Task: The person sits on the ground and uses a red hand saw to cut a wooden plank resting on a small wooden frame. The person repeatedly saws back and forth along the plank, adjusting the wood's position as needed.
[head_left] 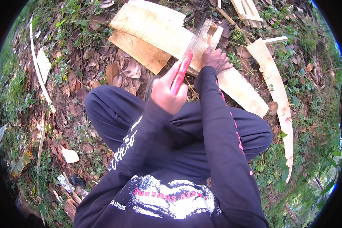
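One glossy red-handled tool with a long, narrow grey blade (pixel 183 71), its handle wrapped by my left hand (pixel 168 91), fingers curled firmly round; blade slanting up and away across the pale board, too blurred to tell if toothed. One long, pale, flat wooden board (pixel 155 32), lying slantwise on the ground before my crossed legs, its near right end beside my knee. Right hand (pixel 215 60) resting on that board, fingers bent; whether they grip its edge I cannot tell. One small whitish wooden block with a rectangular hole (pixel 210 33), just beyond that hand. One tan, flat wooden board (pixel 138 51), partly beneath the pale one. One long, pale plank with an uneven edge (pixel 275 85), to the right on leaf litter. Handling, by my judgement: pale board stiff, fairly light for its length, rough enough not to slip, apt to splinter at the edges; best pressed flat with the palm, well clear of the blade. Tool light, handle smooth and perhaps slippery, thin blade likely to flex; hold by the red part only.
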`<state>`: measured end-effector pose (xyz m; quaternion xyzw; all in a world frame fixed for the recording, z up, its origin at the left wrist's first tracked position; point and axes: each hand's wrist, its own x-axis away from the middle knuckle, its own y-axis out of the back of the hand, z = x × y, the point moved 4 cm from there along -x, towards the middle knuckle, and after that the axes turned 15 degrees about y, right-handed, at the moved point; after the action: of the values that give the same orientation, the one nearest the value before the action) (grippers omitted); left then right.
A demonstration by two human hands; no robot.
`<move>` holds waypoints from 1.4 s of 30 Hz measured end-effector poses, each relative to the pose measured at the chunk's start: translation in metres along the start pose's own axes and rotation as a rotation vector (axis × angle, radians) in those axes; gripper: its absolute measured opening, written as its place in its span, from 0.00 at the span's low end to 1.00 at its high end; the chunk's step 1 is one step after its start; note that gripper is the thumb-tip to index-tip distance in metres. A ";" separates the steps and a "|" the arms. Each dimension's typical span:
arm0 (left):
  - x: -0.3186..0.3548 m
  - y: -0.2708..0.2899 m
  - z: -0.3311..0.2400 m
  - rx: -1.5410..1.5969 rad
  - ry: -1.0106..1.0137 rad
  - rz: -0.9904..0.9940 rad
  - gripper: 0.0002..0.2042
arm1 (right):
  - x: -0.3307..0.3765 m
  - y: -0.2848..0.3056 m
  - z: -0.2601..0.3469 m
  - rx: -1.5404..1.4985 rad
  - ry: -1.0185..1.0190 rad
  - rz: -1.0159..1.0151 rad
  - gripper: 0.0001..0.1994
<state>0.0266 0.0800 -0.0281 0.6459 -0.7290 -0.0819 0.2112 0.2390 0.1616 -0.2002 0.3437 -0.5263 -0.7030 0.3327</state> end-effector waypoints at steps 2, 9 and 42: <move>0.042 0.019 -0.007 0.000 0.030 0.035 0.31 | -0.004 0.002 -0.002 0.004 -0.013 0.001 0.25; 0.040 0.023 -0.015 0.000 0.116 0.083 0.32 | 0.000 0.008 0.004 -0.009 0.012 0.001 0.25; 0.099 0.056 -0.008 -0.031 0.114 0.053 0.32 | -0.001 0.000 0.004 -0.013 0.020 -0.010 0.26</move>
<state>-0.0288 -0.0073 0.0212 0.6266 -0.7315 -0.0506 0.2642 0.2362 0.1649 -0.1986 0.3513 -0.5167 -0.7046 0.3364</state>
